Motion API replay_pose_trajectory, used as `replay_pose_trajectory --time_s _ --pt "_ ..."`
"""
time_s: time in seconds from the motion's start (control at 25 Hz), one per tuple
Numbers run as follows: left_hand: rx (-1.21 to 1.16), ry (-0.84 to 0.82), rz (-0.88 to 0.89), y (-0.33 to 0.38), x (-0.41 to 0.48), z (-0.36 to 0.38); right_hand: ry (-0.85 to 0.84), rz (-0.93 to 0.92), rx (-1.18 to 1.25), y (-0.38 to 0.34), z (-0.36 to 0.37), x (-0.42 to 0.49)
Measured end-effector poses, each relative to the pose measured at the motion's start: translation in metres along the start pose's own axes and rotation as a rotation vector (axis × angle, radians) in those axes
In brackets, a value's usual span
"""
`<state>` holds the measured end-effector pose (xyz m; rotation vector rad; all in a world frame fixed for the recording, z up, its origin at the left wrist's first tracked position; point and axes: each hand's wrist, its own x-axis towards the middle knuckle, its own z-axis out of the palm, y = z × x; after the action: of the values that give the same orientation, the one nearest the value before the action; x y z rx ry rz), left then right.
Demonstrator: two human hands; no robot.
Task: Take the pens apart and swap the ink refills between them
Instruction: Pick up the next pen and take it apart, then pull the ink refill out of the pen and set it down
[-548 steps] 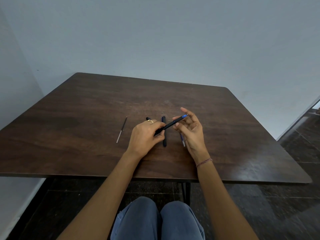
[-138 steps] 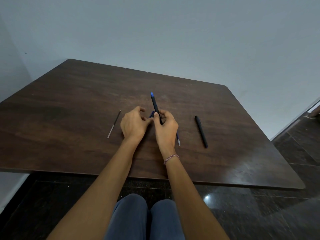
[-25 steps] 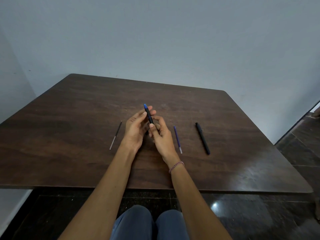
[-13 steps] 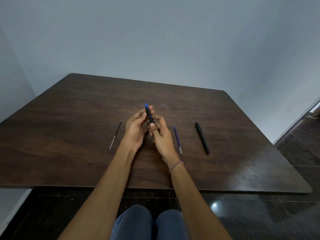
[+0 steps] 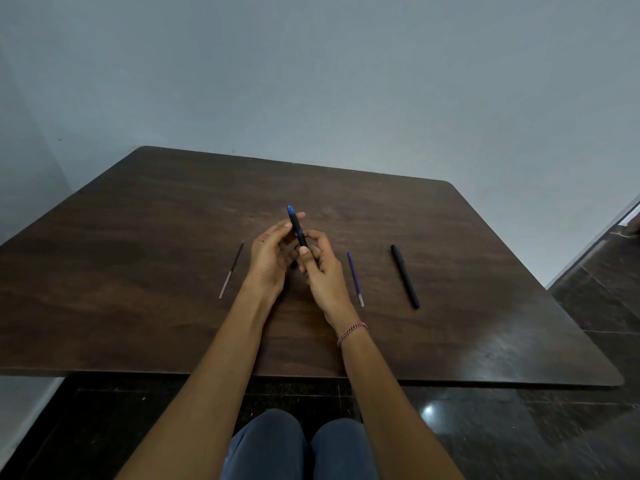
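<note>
Both hands hold a black pen with a blue end (image 5: 297,226) upright over the middle of the dark wooden table (image 5: 138,209). My left hand (image 5: 270,261) grips its upper part with fingertips. My right hand (image 5: 320,268) pinches its lower part, which is hidden in my fingers. A black refill (image 5: 231,269) lies on the table to the left of my hands. A blue refill (image 5: 355,278) lies just right of my right hand. A whole black pen (image 5: 404,276) lies further right.
The table's front edge (image 5: 311,374) runs just above my knees (image 5: 294,445). A grey wall stands behind the table. Dark tiled floor (image 5: 588,306) shows to the right.
Over the last second both hands stay on the blue-ended pen with barely any movement. Earlier the black pen was set down at the right and the blue refill came to lie beside my right hand.
</note>
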<state>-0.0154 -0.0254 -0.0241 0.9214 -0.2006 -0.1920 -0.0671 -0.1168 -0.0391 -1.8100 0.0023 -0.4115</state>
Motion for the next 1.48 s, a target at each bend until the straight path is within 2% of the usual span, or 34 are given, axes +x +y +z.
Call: replay_pose_trajectory --time_s 0.2,0.4,0.76,1.28,1.36,1.4,1.48 --pt "-0.028 0.141 0.054 0.003 0.000 0.002 -0.003 -0.041 -0.015 0.001 0.001 -0.001" --pt "-0.010 0.208 0.112 0.003 -0.001 0.001 0.002 -0.066 -0.028 0.004 0.001 0.000" --pt "-0.161 0.439 0.182 0.010 -0.001 -0.006 -0.063 -0.072 -0.125 0.003 0.003 -0.001" --pt "-0.264 0.516 0.238 0.012 0.003 -0.012 -0.016 -0.038 -0.067 0.001 0.002 -0.001" --pt "-0.129 0.544 0.260 0.009 0.006 -0.011 0.024 -0.040 -0.017 0.000 0.001 -0.001" --pt "0.049 0.562 0.274 0.007 0.006 -0.010 0.043 -0.043 0.001 0.000 0.000 -0.002" --pt "0.626 0.582 0.323 0.001 0.006 -0.010 0.077 -0.050 0.026 0.000 -0.001 -0.002"
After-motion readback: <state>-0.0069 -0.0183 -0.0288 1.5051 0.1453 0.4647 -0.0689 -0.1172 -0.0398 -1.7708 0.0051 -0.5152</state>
